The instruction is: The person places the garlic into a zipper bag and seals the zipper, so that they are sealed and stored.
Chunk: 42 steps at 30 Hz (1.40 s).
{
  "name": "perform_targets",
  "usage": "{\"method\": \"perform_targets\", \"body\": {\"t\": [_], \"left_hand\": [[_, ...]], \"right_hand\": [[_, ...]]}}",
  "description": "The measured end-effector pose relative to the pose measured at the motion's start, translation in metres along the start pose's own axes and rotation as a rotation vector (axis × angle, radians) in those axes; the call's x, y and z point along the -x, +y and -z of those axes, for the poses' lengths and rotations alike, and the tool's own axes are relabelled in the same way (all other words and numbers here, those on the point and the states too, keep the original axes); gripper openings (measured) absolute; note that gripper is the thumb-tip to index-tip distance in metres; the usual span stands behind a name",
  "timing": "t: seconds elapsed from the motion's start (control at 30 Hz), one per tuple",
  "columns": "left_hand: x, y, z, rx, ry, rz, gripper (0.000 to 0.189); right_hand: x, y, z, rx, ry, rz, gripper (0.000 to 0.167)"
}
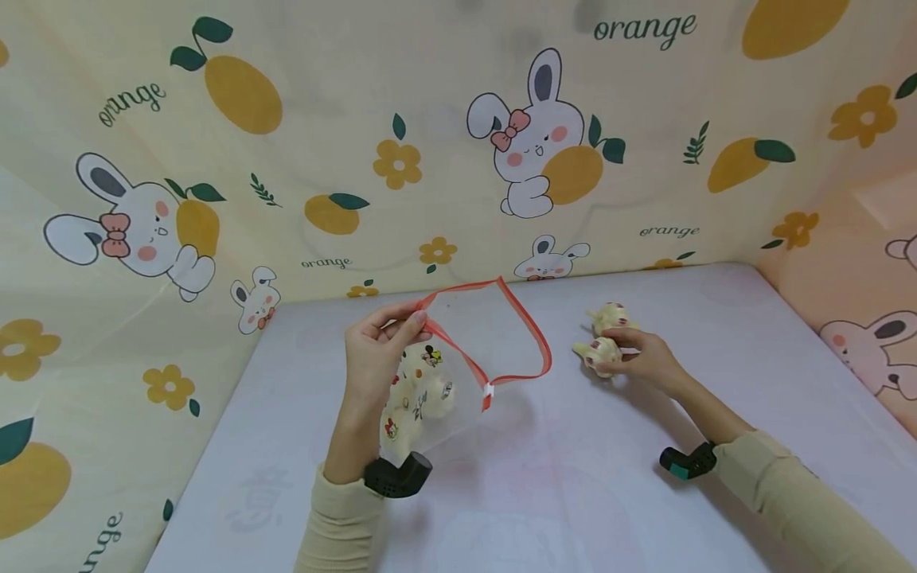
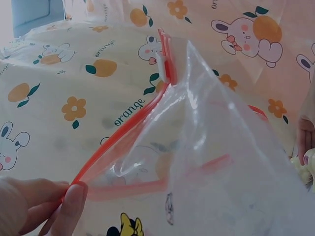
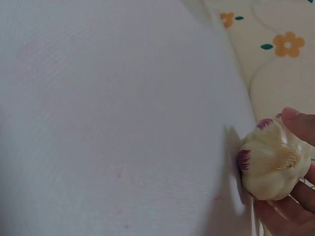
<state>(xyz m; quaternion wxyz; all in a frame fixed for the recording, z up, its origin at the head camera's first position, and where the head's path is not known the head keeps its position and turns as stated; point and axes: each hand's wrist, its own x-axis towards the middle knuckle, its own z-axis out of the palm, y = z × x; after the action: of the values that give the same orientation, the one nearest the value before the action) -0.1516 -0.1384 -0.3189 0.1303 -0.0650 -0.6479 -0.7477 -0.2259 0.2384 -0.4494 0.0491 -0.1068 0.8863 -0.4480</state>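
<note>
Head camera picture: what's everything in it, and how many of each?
Red-edged plastic bag: one, clear with cartoon prints, mid-picture
Rounded lumps: count unclear, cream, inside the bag
Purple-marked garlic bulbs: two, cream, right of the bag
Flat table: one, white, beneath
Rabbit-printed cloth: count unclear, mostly cream, around the table
Angular wrist cameras: two, black, one per wrist
Long sleeves: two, beige, on both forearms
Left hand: one, bare, pinching the bag's edge
Right hand: one, bare, holding the nearer bulb

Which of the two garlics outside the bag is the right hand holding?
The front garlic bulb: the right hand pinches it. The other bulb sits just behind, farther back on the table, not gripped.
</note>
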Motion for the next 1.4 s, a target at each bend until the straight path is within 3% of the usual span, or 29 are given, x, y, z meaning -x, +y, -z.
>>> {"method": "perform_targets", "body": {"t": [0.27, 1.03, 1.4], "left_hand": [[-0.0009, 0.0006, -0.0006, -0.002, -0.004, 0.002, 0.026], [-0.0003, -0.0014, 0.0016, -0.025, 0.019, 0.028, 0.027], [0.0001, -0.0023, -0.0001, 0.0, 0.004, 0.007, 0.027]], "right_hand": [[-0.0014, 0.0029, -0.001, 0.016, -0.004, -0.041, 0.067], [-0.0033, 0.0046, -0.0045, 0.026, -0.008, -0.061, 0.067], [-0.0025, 0.0057, -0.0041, 0.034, 0.01, -0.062, 0.065]]}}
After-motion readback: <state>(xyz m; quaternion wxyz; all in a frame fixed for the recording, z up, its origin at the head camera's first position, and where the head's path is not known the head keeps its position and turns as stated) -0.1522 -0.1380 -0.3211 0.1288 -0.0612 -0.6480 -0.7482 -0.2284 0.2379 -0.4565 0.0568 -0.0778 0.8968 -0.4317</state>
